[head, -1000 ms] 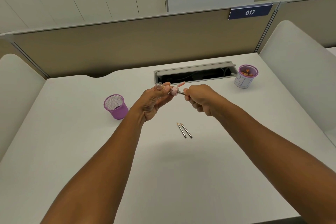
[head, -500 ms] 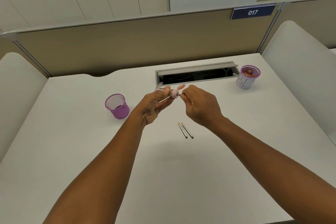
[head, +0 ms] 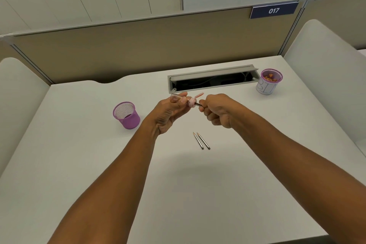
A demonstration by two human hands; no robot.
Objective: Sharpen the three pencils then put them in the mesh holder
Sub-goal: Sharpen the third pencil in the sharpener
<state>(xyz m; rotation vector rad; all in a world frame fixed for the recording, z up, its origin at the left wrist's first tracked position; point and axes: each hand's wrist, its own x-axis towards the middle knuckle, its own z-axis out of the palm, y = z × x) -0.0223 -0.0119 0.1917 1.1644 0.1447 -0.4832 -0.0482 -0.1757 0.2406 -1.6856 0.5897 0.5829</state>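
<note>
Left hand (head: pixel 168 114) gripping the pink sharpener (head: pixel 191 103), right hand (head: pixel 216 112) pinching the pencil (head: pixel 198 104), its long axis running left-right straight into the sharpener's mouth. Two more pencils (head: pixel 201 140) lying side by side just nearer on the desk (head: pixel 79 154), tips pointing far. Mesh holder (head: pixel 126 115) standing left, closer to the left hand.

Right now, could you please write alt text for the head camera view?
Above a white desk, the left hand holds a pink sharpener while the right hand grips a pencil in it. Two pencils lie below; a purple mesh holder stands left.
</note>
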